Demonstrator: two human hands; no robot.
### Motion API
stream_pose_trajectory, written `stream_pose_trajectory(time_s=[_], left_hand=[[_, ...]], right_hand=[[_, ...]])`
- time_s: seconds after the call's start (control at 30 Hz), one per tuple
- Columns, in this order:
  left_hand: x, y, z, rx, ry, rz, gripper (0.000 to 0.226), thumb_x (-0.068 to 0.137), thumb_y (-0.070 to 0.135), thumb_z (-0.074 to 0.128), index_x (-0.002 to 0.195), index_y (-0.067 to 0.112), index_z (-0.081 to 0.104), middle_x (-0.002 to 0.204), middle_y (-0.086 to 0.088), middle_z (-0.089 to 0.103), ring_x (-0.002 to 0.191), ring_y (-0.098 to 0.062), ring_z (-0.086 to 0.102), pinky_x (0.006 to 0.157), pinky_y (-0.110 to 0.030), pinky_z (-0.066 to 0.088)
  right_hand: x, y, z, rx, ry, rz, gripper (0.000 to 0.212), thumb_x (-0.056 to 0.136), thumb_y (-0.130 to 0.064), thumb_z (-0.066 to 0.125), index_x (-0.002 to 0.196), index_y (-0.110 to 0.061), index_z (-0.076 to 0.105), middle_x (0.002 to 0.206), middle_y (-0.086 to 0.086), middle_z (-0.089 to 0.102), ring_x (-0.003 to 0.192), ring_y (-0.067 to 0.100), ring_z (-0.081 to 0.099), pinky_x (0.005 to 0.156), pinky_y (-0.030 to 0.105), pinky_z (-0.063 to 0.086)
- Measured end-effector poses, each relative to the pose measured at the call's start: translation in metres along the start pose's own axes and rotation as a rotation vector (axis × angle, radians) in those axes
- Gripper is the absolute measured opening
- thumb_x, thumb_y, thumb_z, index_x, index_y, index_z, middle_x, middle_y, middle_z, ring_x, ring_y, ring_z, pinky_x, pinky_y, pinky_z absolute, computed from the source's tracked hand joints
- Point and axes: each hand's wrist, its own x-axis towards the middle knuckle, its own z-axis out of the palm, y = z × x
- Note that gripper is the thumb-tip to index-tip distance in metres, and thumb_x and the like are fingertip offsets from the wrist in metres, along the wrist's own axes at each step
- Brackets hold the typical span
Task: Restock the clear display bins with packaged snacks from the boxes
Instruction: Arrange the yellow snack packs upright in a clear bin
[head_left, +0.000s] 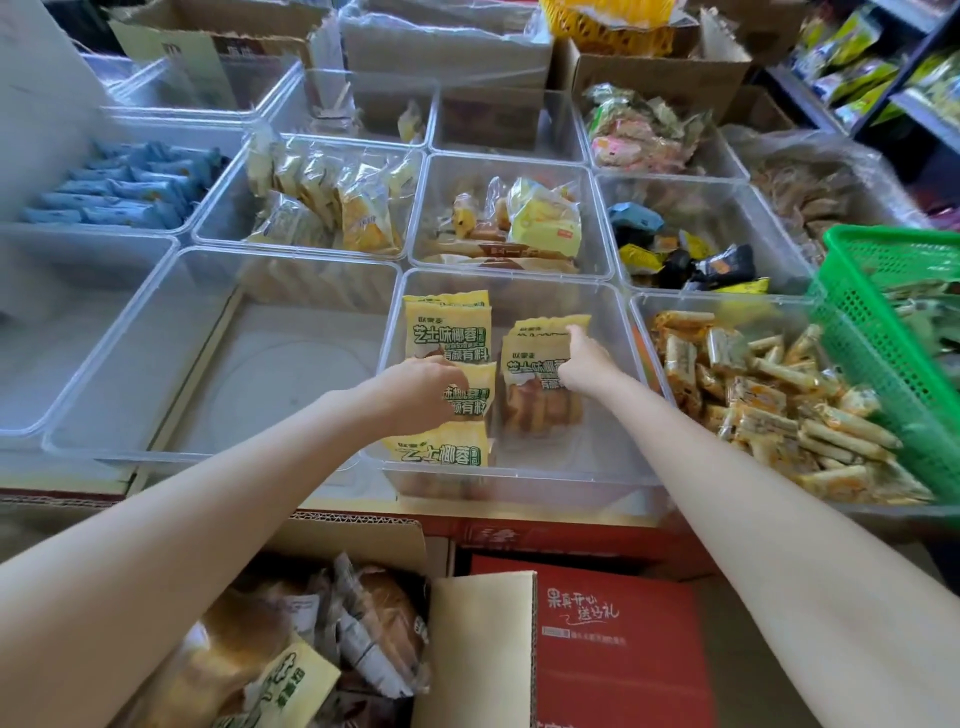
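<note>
The right hand's fingers (574, 332) are pinching the top edge of a yellow snack packet (540, 374) that is standing on the right side of a clear bin (618, 332), with a second packet of the same kind leaning just behind it. The right hand (584, 361) is reaching in over the bin's near rim. The left hand (423, 392) is curling its fingers around the middle packet (475, 395) of a row along the bin's left side; how firmly it is gripping I cannot tell, since the fingertips are hiding behind the wrapper. Another packet (447, 325) is standing upright at the far end of that row, and one more (441, 452) is lying against the near wall. This bin is sitting in the middle of the front row of a grid of bins. Just to its left an empty bin (156, 332) is showing only its floor; just to its right a bin of orange wrapped sticks (779, 395) is touching a tilted green basket (893, 322). Below the front edge, an open cardboard box (483, 649) is holding bagged bread (379, 623) beside a red carton (618, 649).
</note>
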Motion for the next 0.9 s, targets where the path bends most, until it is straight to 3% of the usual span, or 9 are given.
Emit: stream_pose_trajectory(time_s=[0.1, 0.2, 0.37, 0.47, 0.57, 0.73, 0.9], left_hand=[[-0.014, 0.008, -0.007, -0.027, 0.054, 0.013, 0.034, 0.09, 0.015, 0.053, 0.124, 0.017, 0.054, 0.137, -0.006, 0.047, 0.131, -0.022, 0.04, 0.107, -0.036, 0.034], [-0.038, 0.017, -0.015, -0.062, 0.124, 0.046, 0.029, 0.091, 0.015, 0.053, 0.12, 0.016, 0.058, 0.132, -0.004, 0.049, 0.122, -0.021, 0.048, 0.1, -0.03, 0.036], [-0.1, 0.029, -0.021, -0.135, 0.26, 0.114, 0.026, 0.088, 0.005, 0.051, 0.107, 0.012, 0.067, 0.114, -0.003, 0.063, 0.097, -0.023, 0.061, 0.086, -0.029, 0.045], [-0.146, 0.026, -0.016, -0.151, 0.238, 0.149, 0.022, 0.088, 0.006, 0.051, 0.099, 0.01, 0.07, 0.1, -0.003, 0.07, 0.089, -0.02, 0.064, 0.084, -0.027, 0.047], [-0.184, 0.01, -0.005, -0.11, 0.155, 0.15, 0.019, 0.087, 0.01, 0.054, 0.097, 0.012, 0.071, 0.095, -0.004, 0.071, 0.086, -0.02, 0.064, 0.084, -0.028, 0.048], [-0.231, -0.013, 0.012, -0.072, 0.015, 0.078, 0.023, 0.09, 0.014, 0.049, 0.099, 0.019, 0.07, 0.092, 0.004, 0.067, 0.091, -0.015, 0.062, 0.084, -0.024, 0.045], [-0.255, -0.014, 0.034, -0.063, -0.124, 0.11, 0.024, 0.089, 0.015, 0.049, 0.101, 0.021, 0.069, 0.101, 0.004, 0.066, 0.098, -0.016, 0.061, 0.089, -0.025, 0.047]], right_hand=[[-0.022, -0.009, -0.018, -0.039, -0.044, -0.074, 0.048, 0.091, 0.001, 0.045, 0.137, -0.008, 0.039, 0.142, 0.015, 0.039, 0.124, 0.029, 0.047, 0.098, 0.032, 0.044], [-0.061, -0.027, -0.031, 0.015, -0.105, -0.181, 0.031, 0.093, 0.003, 0.041, 0.119, -0.002, 0.056, 0.127, 0.015, 0.056, 0.104, 0.028, 0.064, 0.087, 0.033, 0.053], [-0.148, -0.06, -0.03, 0.143, -0.232, -0.374, 0.017, 0.095, 0.0, 0.044, 0.103, 0.001, 0.059, 0.09, 0.014, 0.067, 0.069, 0.018, 0.065, 0.069, 0.028, 0.055], [-0.197, -0.076, -0.007, 0.092, -0.229, -0.469, 0.016, 0.095, -0.003, 0.047, 0.095, -0.001, 0.063, 0.085, 0.012, 0.07, 0.071, 0.021, 0.068, 0.069, 0.026, 0.055], [-0.235, -0.084, 0.03, -0.145, -0.342, -0.531, 0.018, 0.093, -0.015, 0.054, 0.09, -0.004, 0.067, 0.078, 0.005, 0.07, 0.074, 0.021, 0.07, 0.071, 0.029, 0.056], [-0.268, -0.086, 0.106, -0.657, -0.669, -0.5, 0.033, 0.084, -0.041, 0.065, 0.103, -0.014, 0.068, 0.1, 0.002, 0.069, 0.09, 0.018, 0.063, 0.08, 0.034, 0.054], [-0.276, -0.083, 0.144, -0.613, -0.791, -0.408, 0.035, 0.087, -0.02, 0.065, 0.121, -0.013, 0.06, 0.112, 0.006, 0.063, 0.079, 0.014, 0.062, 0.064, 0.022, 0.051]])
